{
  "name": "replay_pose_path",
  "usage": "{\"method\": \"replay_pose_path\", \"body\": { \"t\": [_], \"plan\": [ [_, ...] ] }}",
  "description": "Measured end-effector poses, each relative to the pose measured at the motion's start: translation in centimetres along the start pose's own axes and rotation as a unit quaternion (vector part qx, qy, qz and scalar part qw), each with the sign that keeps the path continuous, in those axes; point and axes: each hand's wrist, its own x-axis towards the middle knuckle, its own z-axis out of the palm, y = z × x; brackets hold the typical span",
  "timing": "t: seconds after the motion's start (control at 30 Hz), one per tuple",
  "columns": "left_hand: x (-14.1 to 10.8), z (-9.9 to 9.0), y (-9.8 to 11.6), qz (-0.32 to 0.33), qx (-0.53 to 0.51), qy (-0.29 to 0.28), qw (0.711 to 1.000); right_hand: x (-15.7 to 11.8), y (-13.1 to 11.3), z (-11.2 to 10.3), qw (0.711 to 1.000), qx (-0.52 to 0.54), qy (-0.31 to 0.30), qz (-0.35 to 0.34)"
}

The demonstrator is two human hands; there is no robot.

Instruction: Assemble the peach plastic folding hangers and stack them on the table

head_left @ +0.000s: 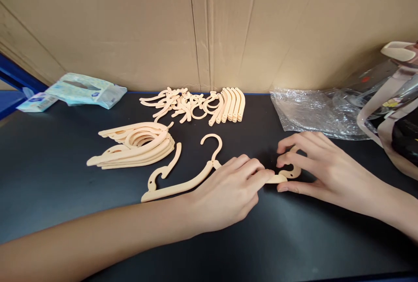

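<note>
A cream folding hanger (183,188) lies spread out on the dark table, its hook pointing away from me. My left hand (228,188) is closed over its right arm, fingers wrapped round it. At that arm's right end, my right hand (320,166) has its fingers curled about a curved end piece (295,171), thumb against the arm's tip. A similar curved piece (153,181) stands at the left end of the hanger. Left of the hook is a stack of folded hangers (137,147). The left hand's palm hides part of the hanger's right arm.
At the back lie a heap of loose hanger parts (183,105) and a row of curved arms (231,105). A tissue pack (88,90) sits at the back left. Clear plastic wrap (313,112) and a strapped bag (401,116) are at the right. A cardboard wall (130,29) stands behind.
</note>
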Motion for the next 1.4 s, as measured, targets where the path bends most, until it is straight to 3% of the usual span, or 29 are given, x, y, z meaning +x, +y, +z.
{"method": "replay_pose_path", "body": {
  "t": [0.1, 0.3, 0.43, 0.57, 0.67, 0.73, 1.0, 1.13, 1.27, 1.4],
  "plan": [
    [-0.1, 0.0, 0.0, -0.014, 0.010, -0.004, 1.000, -0.5, 0.3, 0.3, 0.999, -0.029, 0.005, 0.021],
    [-0.8, -0.5, 1.1, 0.007, 0.083, -0.053, 0.995, -1.3, -0.5, 0.5, 0.990, 0.086, -0.095, 0.052],
    [-3.8, -2.3, 2.1, -0.001, 0.182, -0.054, 0.982, -1.5, -0.5, -0.1, 0.975, 0.146, -0.144, 0.084],
    [-8.0, -4.2, 1.4, -0.109, 0.288, -0.015, 0.951, -1.5, 0.2, -0.7, 0.969, 0.173, -0.150, 0.088],
    [-10.1, -5.0, 0.1, -0.156, 0.285, -0.017, 0.946, -1.3, 0.3, -0.6, 0.967, 0.180, -0.159, 0.081],
    [-10.6, -5.2, -0.6, -0.150, 0.262, -0.016, 0.953, -1.1, 0.2, -0.1, 0.973, 0.168, -0.143, 0.075],
    [-9.0, -5.9, -1.4, -0.090, 0.116, -0.058, 0.988, 1.5, -0.3, 2.1, 0.988, 0.120, -0.037, 0.085],
    [-7.2, -4.8, -1.1, -0.054, 0.097, -0.087, 0.990, 3.3, -0.1, 2.1, 0.982, 0.161, -0.057, 0.077],
    [-5.7, -3.1, -1.2, -0.082, 0.053, -0.043, 0.994, 4.2, -0.8, 2.4, 0.985, 0.165, -0.023, 0.042],
    [-5.5, -2.5, -1.8, -0.088, 0.019, 0.004, 0.996, 3.4, -1.7, 3.0, 0.992, 0.093, 0.035, 0.077]
  ]
}}
